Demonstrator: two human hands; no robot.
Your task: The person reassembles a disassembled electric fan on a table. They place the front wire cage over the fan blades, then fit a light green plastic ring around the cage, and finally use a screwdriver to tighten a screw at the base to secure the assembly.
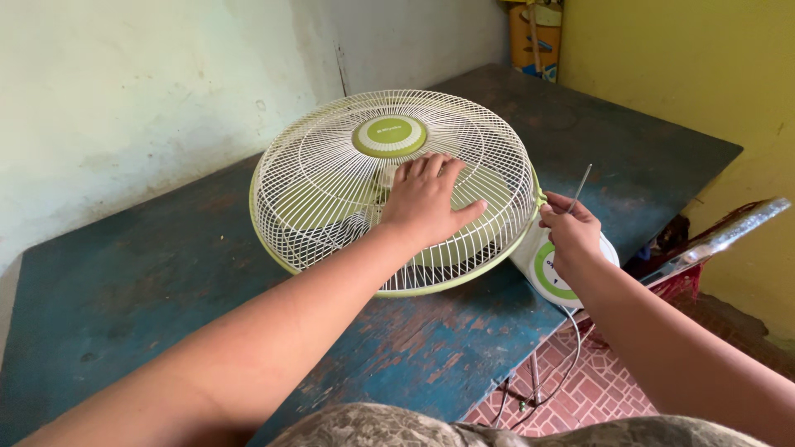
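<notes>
- A white wire-mesh fan guard with a green rim and a round green-and-white centre badge (pixel 331 178) lies tilted on a worn blue-painted wooden table (pixel 149 281), a little toward 12 o'clock from the middle of the view; pale green blades show through the mesh.
- The left hand (pixel 426 199) rests flat on the guard, fingers spread and released, palm pressing on the mesh just toward 5 o'clock of the centre badge; nothing is clasped in it.
- The right hand (pixel 570 236) sits at 3 o'clock of the guard, right beside its green rim, fingers curled around a thin grey metal rod-like tool (pixel 580 186), whose free end points up toward 1 o'clock.
- Under the right hand lies the round white fan base with a green ring (pixel 546 277), at the table's edge, touching the guard's rim at about 4 o'clock; the hand hides part of it.
- A thin grey power cord (pixel 571 348) hangs from the base down toward 6 o'clock, over a red brick-patterned floor (pixel 596 389).
- At 3 o'clock, beyond the table edge, a long shiny flat metal piece (pixel 729 232) slants upward near a yellow wall (pixel 687 74).
- A pale, stained plaster wall (pixel 124 91) runs along the table from 9 to 12 o'clock.
- At 6 o'clock the person's patterned clothing (pixel 397 426) fills the bottom edge of the view.
</notes>
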